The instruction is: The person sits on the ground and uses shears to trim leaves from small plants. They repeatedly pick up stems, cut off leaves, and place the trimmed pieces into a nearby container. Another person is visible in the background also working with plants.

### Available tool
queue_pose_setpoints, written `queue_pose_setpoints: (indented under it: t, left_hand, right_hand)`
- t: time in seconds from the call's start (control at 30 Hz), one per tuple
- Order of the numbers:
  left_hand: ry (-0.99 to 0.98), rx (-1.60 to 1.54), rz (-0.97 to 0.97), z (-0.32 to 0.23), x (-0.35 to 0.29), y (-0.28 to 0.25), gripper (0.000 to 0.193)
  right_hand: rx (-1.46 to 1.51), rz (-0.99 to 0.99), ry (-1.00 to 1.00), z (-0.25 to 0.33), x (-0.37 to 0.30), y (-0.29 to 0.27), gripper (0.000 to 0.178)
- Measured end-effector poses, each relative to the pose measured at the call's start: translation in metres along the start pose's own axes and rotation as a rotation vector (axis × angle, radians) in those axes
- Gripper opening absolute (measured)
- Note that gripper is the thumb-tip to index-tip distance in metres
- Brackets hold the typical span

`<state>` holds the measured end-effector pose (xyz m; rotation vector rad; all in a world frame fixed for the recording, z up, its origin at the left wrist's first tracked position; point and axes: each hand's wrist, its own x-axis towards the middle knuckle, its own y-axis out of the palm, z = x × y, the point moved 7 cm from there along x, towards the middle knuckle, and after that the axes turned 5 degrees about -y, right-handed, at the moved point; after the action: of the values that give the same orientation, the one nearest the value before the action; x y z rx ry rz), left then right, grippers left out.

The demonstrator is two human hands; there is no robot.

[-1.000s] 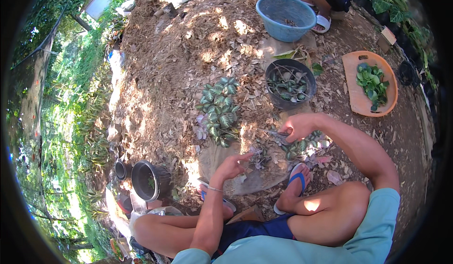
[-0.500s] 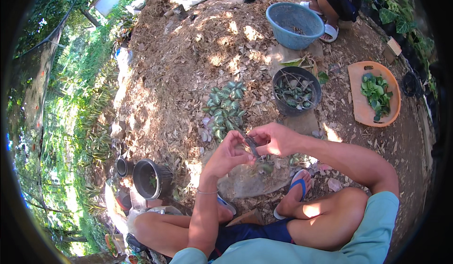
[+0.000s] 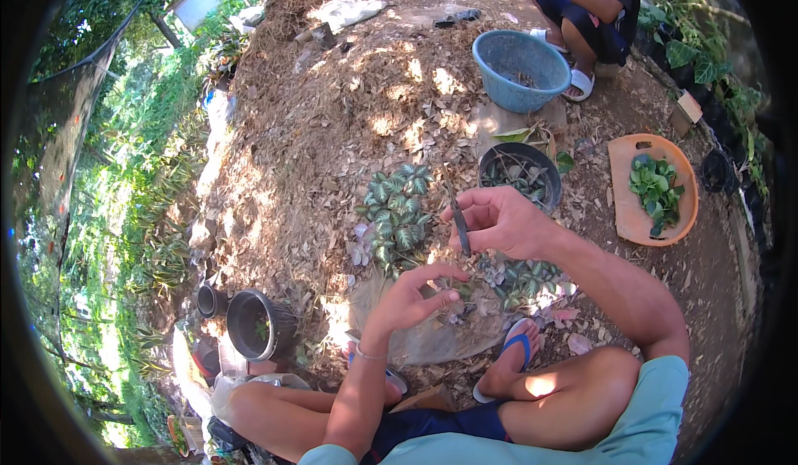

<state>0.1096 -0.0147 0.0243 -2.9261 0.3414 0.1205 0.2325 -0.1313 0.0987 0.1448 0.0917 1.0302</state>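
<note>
My right hand (image 3: 503, 222) is closed around a slim dark tool (image 3: 457, 216), held upright above the ground; its exact kind is hard to make out. Lower and to the left, my left hand (image 3: 416, 297) has its thumb and forefinger apart, and I see nothing gripped in it. Beyond the hands lies a heap of silvery-green patterned leafy cuttings (image 3: 397, 203). More leafy pieces (image 3: 532, 280) rest on the ground to the right, close to my foot. A black pot (image 3: 555, 184) with stems and leaves in it stands just past my right hand, which partly covers it.
An orange basin (image 3: 619, 191) with green leaves stands at the right. Farther back is a blue tub (image 3: 519, 95), beside a squatting person (image 3: 594, 16) wearing gloves. Dark pots (image 3: 258, 328) stand at the left. Dry leaves cover the soil (image 3: 307, 166).
My hands have moved apart. The right one rose away with the dark tool, while the left dropped lower and its fingers opened.
</note>
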Motion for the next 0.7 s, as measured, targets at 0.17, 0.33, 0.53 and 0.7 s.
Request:
queue_pose_setpoints:
  t: [0.17, 0.33, 0.53, 0.7]
  left_hand:
    - [-0.164, -0.322, -0.098, 0.006, -0.006, -0.004, 0.036]
    - [-0.014, -0.437, -0.204, 0.003, -0.008, -0.019, 0.039]
    - [-0.014, -0.405, -0.415, 0.000, -0.019, -0.041, 0.038]
    - [-0.017, -0.164, -0.729, -0.011, -0.033, -0.071, 0.039]
  right_hand:
    - [-0.044, -0.107, 0.022, 0.005, -0.001, -0.008, 0.041]
    - [-0.127, -0.224, 0.011, 0.006, -0.004, -0.026, 0.042]
    - [-0.368, -0.397, -0.099, 0.012, -0.002, -0.041, 0.037]
    - [-0.611, 0.009, 0.035, 0.021, -0.014, -0.014, 0.039]
